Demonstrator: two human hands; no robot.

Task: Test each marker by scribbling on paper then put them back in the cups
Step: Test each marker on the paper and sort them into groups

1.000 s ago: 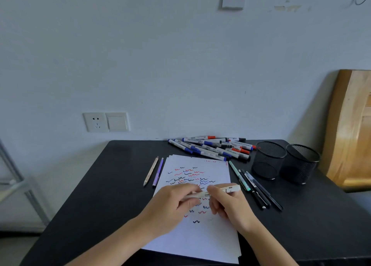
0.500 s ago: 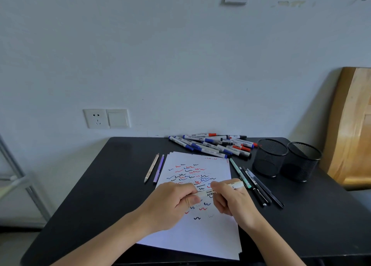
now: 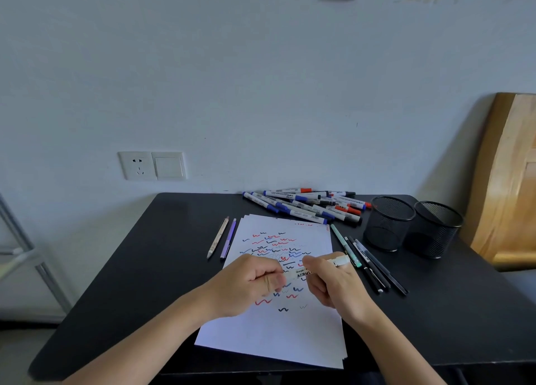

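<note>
Both hands grip one white marker [image 3: 304,273] at lower centre of the frame: your left hand [image 3: 249,286] is closed on one end, your right hand [image 3: 330,283] on the barrel, likely to pull or seat the cap. You hold it over the paper [image 3: 275,335], so scribbling needs little travel. The cups [image 3: 388,225] stand at right, the untested markers [image 3: 301,206] above the sheet. Since the earlier frames, your hands sit slightly farther apart.
</note>
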